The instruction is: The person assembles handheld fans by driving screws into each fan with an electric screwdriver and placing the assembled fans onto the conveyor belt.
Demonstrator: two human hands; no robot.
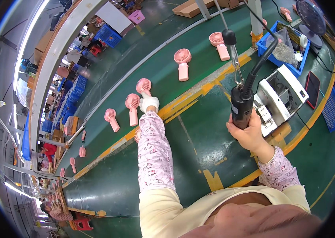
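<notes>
My left hand (150, 104), in a white glove, reaches over the green belt and closes round the handle of a pink handheld fan (143, 85); the glove covers most of that handle. Just left of it lies a second pink fan (132, 104), and part of another fan (137, 134) shows beside my sleeve. Bare, my right hand (247, 133) grips a black electric screwdriver (242, 105), which hangs upright from a spring hook with a cable at its top. The tip of the screwdriver is hidden behind my hand.
Other pink fans (182, 59) lie along the belt. Right of the screwdriver stands a white screw feeder (280, 99), with a phone (312, 89) beyond it. A blue bin (298, 67) holds bagged small parts near a black desk fan (311, 18). A metal post (256, 20) rises behind.
</notes>
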